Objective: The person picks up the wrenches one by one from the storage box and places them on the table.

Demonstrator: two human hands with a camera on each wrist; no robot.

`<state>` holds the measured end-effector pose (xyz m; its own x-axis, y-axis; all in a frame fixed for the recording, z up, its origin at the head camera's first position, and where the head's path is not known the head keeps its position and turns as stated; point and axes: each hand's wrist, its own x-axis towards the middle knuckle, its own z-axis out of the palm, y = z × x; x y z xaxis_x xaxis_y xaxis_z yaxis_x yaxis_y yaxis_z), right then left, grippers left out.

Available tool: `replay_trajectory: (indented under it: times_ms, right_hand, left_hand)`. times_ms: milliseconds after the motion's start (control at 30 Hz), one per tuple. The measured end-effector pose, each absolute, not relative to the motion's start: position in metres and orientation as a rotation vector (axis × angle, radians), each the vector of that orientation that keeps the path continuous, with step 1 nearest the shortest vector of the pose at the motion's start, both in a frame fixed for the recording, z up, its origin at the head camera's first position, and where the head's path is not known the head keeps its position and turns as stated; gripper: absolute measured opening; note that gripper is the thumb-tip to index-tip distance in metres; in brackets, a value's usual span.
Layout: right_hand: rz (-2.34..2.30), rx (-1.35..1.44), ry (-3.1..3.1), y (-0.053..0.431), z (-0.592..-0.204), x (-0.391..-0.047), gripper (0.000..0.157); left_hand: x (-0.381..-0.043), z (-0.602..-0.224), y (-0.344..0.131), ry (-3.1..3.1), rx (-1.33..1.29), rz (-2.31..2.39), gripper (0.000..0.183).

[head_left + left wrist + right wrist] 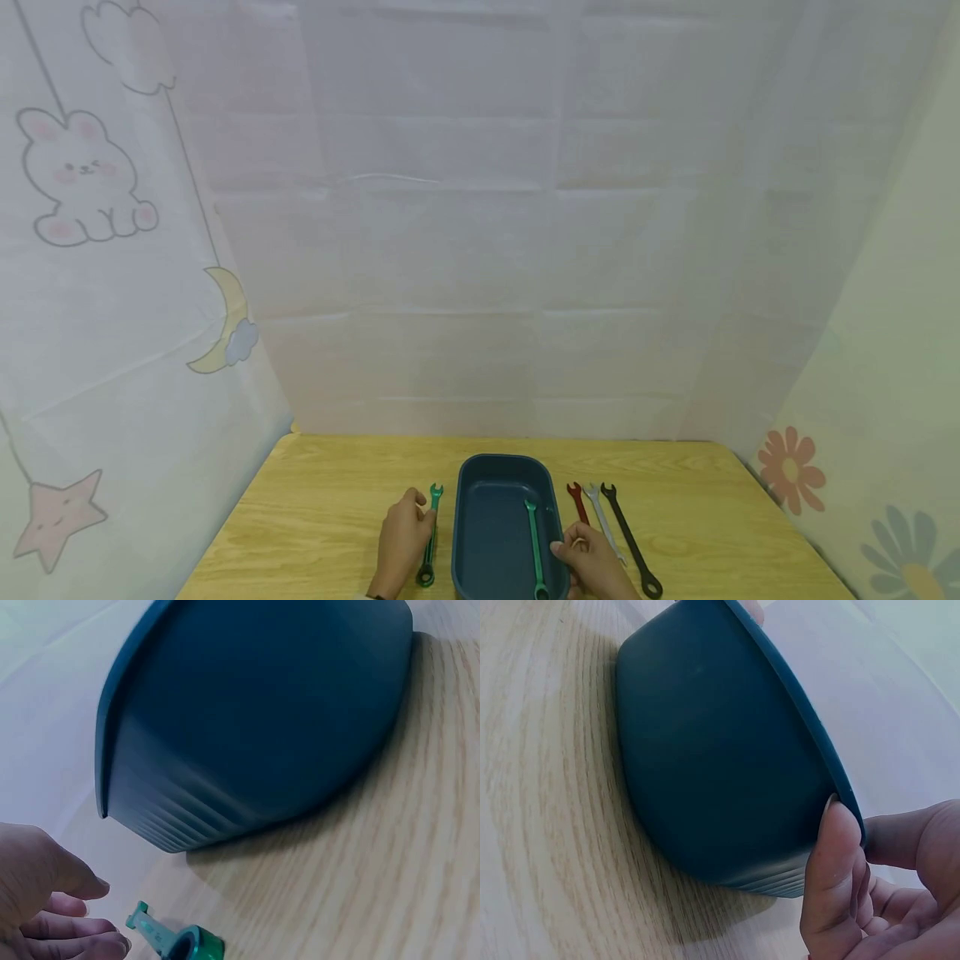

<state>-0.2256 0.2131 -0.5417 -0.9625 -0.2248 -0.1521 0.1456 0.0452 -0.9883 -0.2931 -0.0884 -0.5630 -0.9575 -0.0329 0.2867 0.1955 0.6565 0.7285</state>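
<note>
My right hand [596, 562] pinches the right rim of a dark blue plastic bin [487, 521], thumb and forefinger on its edge. In the right wrist view, the fingers [832, 877] grip the rim of the bin [727, 735]. A green wrench [535, 546] lies inside the bin along its right side. To the left of the bin, my left hand [405, 533] hovers beside another green wrench [427, 571] on the table. The left wrist view shows the loose fingers of that hand [52, 907] apart from the wrench's ring end [202, 945].
Right of the bin lie a red wrench [577, 498], a silver wrench [602, 517] and a longer black wrench [632, 542], side by side. The wooden table [322, 483] ends at a pale cloth backdrop [465, 250], with printed cloth on both sides.
</note>
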Motion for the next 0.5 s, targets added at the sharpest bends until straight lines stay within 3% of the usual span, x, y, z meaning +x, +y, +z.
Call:
replay_trajectory:
  times_ms: [500]
  right_hand:
    - [-2.002, -0.079, 2.096, 0.2139, -0.5433, -0.2241, 0.024]
  left_hand:
    - [-0.2906, -0.5525, -0.0838, -2.527, -0.162, -1.259, 0.021]
